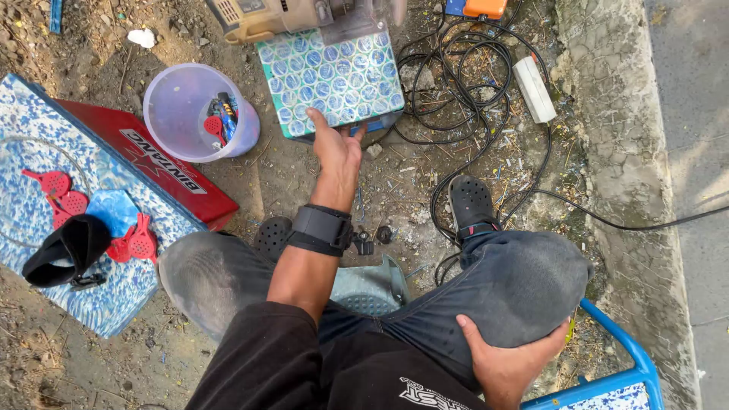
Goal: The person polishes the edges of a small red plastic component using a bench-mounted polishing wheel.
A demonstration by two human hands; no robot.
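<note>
My left hand reaches forward, with a black wrist strap on the forearm. Its fingers grip the near edge of a green tile patterned with blue and white circles, which lies on the dirt. A tan power tool rests on the tile's far end. My right hand lies closed over my right knee in dark jeans. I sit low, both feet in black clogs.
A clear plastic bucket with red and blue bits stands left of the tile. A blue patterned slab holds red paddle pieces and a black strap. Black cables, a white power strip, a concrete kerb lie right.
</note>
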